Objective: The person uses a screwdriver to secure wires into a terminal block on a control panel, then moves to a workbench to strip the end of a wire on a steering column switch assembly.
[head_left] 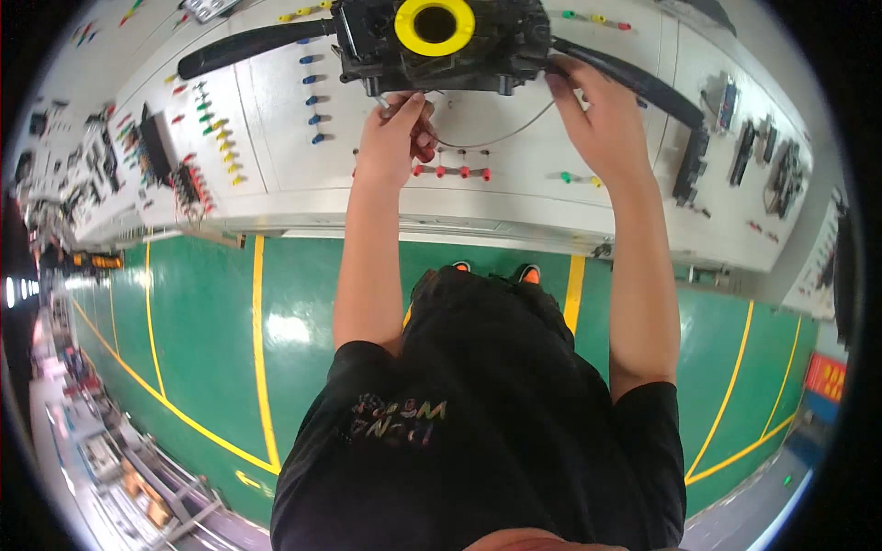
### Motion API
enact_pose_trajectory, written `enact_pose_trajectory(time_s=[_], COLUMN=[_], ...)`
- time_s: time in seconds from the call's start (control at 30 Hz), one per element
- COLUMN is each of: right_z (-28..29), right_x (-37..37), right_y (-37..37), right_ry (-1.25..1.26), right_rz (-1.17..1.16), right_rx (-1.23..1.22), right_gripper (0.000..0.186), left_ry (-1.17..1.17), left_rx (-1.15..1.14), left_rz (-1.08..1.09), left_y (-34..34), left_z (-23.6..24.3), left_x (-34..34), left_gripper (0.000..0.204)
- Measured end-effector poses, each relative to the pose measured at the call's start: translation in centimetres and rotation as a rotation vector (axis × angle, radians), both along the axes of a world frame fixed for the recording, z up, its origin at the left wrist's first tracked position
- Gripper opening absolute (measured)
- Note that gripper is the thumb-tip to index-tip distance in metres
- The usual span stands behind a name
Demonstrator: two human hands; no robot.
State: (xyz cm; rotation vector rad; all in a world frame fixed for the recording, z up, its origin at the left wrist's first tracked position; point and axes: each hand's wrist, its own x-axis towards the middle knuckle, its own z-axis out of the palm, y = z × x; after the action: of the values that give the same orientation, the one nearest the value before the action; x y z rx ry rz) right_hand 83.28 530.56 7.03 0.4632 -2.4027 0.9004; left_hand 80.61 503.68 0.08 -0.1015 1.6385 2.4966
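A black steering column switch assembly [358,48], with a yellow ring [406,39] at its centre, is at the top of the head view. A long black stalk [257,50] sticks out to its left and another [643,83] to its right. My left hand [393,138] is closed just below the assembly's lower left edge, pinching one end of a thin grey cable [496,142]. The cable sags in an arc to my right hand [602,115], whose fingers are curled at the assembly's lower right corner, under the right stalk. The right fingertips are partly hidden.
Below lies a white worktable [285,165] with rows of small coloured plugs: blue [318,119], red [464,172] and green-yellow [223,136]. Black connector parts [156,147] lie left, more [691,165] right. Beyond its edge is a green floor [211,321] with yellow lines.
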Motion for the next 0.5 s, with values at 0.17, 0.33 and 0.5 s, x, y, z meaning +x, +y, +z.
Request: enact_pose_trajectory(time_s=[0.17,0.33,0.5], right_z=[1.5,0.7,0.3], right_x=[-2.3,-2.9,-3.1], right_y=[1.7,3.1,3.1], right_ry=[0.175,0.205,0.234], right_rz=[0.175,0.25,0.192], right_rx=[0.347,0.286,0.286], right_gripper=[0.03,0.029,0.029], left_ry=[-0.015,0.007,0.048], left_rx=[0.103,0.144,0.123], left_rz=[0.094,0.196,0.348], left_y=[2.3,5.0,8.0], left_z=[0.5,-0.7,-1.5], left_x=[3.0,7.5,12.8], left_gripper=[0.027,0.026,0.034])
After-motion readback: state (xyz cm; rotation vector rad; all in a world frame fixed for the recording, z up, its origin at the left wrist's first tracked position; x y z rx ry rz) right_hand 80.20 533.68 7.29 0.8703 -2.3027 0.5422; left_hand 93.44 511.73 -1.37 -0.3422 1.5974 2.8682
